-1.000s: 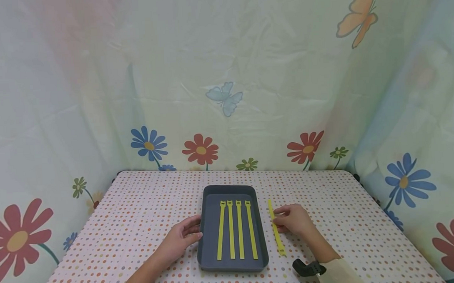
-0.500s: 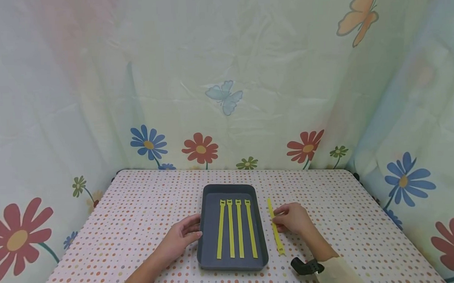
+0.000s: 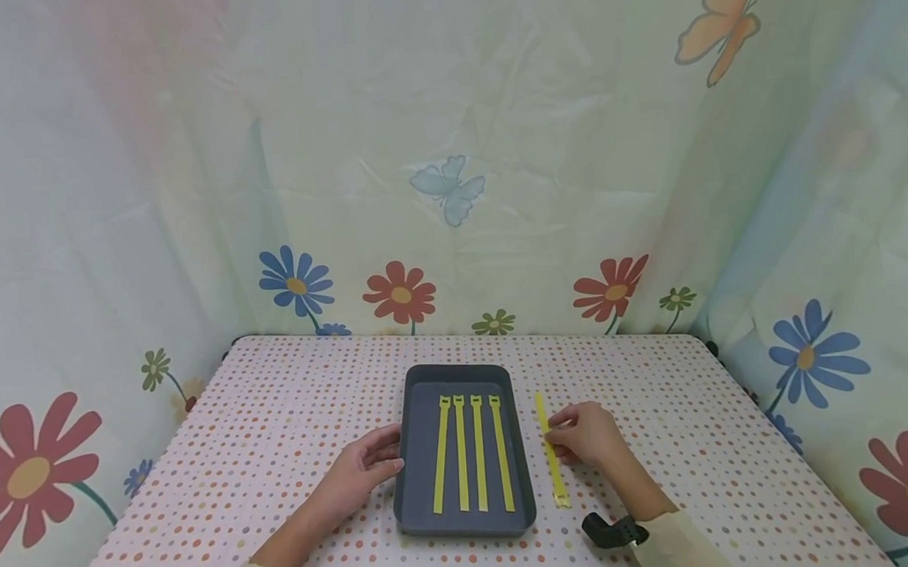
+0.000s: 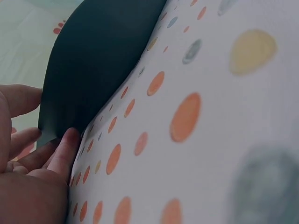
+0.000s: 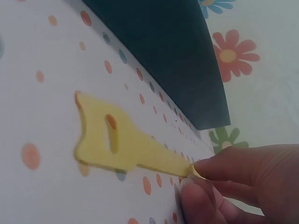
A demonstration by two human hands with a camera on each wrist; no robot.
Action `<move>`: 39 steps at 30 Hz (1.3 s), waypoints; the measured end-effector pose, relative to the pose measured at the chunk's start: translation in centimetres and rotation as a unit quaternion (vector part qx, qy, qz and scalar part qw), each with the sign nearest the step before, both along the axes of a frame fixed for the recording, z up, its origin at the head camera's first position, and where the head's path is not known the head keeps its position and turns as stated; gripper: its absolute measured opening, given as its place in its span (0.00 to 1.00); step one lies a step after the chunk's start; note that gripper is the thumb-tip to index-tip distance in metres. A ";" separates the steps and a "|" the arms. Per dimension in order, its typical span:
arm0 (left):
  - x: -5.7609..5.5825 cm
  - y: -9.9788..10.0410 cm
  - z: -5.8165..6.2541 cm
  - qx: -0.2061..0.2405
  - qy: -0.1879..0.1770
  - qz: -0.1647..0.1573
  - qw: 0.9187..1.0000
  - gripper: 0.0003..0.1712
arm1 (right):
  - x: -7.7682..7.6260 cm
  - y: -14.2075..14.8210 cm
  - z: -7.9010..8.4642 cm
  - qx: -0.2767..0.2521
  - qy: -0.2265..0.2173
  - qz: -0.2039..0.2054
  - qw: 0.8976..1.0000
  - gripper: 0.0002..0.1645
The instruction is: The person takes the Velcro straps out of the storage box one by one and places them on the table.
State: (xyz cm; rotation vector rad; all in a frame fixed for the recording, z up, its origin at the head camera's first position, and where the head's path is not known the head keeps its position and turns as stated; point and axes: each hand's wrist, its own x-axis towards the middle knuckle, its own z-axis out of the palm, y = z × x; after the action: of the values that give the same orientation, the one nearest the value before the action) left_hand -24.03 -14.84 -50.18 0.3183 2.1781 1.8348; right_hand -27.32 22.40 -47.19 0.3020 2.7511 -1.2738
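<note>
At the tray (image 3: 417,464)'s three o'clock, the right hand (image 3: 590,437)'s grip pinches a yellow strap (image 3: 555,470) along the bench (image 3: 314,372); the left hand (image 3: 359,470), fingers apart, touches its nine-o'clock wall. Grasping seems the step; moving the strap likely calls for a steady pinch.

No readable text, label, brand, number or sign in any of the views.
</note>
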 end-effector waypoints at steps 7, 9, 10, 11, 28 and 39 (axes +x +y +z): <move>-0.2 0.0 0.1 0.000 -0.006 0.000 1.000 0.36 | 0.0 0.4 0.1 -0.005 -0.002 0.009 1.000 0.15; -0.2 0.0 0.0 -0.001 -0.005 -0.001 1.000 0.36 | 0.0 0.5 0.1 -0.005 0.000 0.013 1.000 0.16; -0.2 0.0 0.0 -0.001 -0.004 -0.001 1.000 0.36 | 0.0 0.5 0.1 -0.005 0.000 0.013 1.000 0.16; -0.2 0.0 0.0 -0.001 -0.002 -0.001 1.000 0.36 | 0.0 0.5 0.1 -0.005 0.000 0.013 1.000 0.16; -0.1 -0.2 -0.4 -0.002 0.004 -0.005 1.000 0.35 | 0.2 0.6 0.9 -0.020 0.021 0.014 0.999 0.21; 0.0 -0.1 -0.2 0.002 0.001 -0.002 1.000 0.36 | -0.2 -0.4 2.7 -0.085 0.081 0.076 0.990 0.22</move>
State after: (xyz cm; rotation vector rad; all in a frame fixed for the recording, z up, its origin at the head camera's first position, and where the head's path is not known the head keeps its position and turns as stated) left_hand -24.05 -14.97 -50.40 0.3252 2.1735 1.8364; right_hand -27.49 22.00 -44.46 -0.0264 2.7059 -1.5388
